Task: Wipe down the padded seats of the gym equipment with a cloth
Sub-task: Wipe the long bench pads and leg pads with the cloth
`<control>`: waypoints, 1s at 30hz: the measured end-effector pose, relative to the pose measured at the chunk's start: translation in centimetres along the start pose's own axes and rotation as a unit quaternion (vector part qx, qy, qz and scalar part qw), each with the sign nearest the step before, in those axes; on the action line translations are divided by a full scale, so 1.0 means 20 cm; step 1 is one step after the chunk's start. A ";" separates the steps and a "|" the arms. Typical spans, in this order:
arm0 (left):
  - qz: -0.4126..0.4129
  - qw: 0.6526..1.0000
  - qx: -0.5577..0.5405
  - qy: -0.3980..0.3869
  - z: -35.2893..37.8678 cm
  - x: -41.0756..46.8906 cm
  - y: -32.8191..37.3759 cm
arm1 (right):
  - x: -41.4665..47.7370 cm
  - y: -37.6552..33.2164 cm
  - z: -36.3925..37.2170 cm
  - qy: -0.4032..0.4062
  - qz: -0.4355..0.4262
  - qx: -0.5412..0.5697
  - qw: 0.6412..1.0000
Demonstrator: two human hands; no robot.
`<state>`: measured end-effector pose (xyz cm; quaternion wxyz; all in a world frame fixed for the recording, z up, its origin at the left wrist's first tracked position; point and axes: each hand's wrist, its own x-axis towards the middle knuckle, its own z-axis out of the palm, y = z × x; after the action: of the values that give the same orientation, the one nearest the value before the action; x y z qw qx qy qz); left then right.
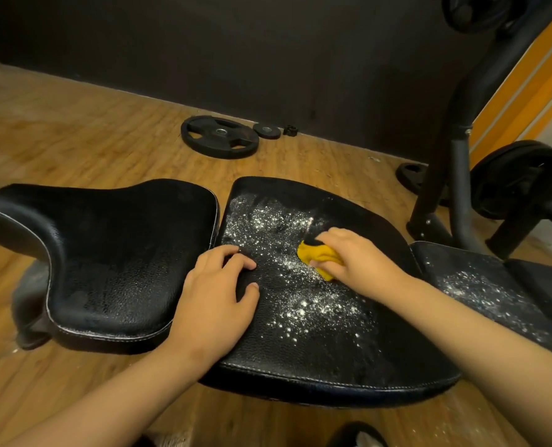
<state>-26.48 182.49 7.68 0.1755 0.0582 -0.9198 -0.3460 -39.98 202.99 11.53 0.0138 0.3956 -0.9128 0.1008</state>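
Wooden gym floor (90, 146); on the bench's middle pad (332, 359) the yellow cloth (316, 254) is bunched in the right hand's (355, 256) curled fingers, while the left hand (216, 285) braces, loosely bent, gripping nothing. Best drag the white powder (300, 304) nearward in overlapping strokes

our left hand (218, 285) lies palm down, fingers loosely bent, thumb out. our right hand (352, 256) sits further forward, fingers curled round the cloth (313, 253). both forearms bare.
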 end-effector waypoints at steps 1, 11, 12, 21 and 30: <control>-0.010 1.000 0.006 0.001 0.00 -0.02 0.00 | 0.02 0.01 -0.01 -0.009 0.005 0.004 1.000; -0.060 0.989 -0.119 0.071 0.02 -0.22 -0.05 | 0.45 0.26 0.02 0.068 0.149 -0.017 0.986; -0.061 0.989 -0.118 0.072 0.03 -0.22 -0.05 | 0.50 0.26 0.03 0.078 0.165 -0.020 0.983; -0.067 0.986 -0.133 0.073 0.03 -0.22 -0.06 | 0.30 0.06 0.08 0.092 0.063 -0.030 0.993; -0.075 0.987 -0.127 0.065 0.02 -0.22 -0.04 | 0.13 -0.10 0.04 0.017 -0.031 -0.002 0.999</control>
<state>-22.43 183.10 5.67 0.2146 0.1261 -0.8480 -0.4680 -40.26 199.52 11.40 0.0329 0.4216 -0.9000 0.1052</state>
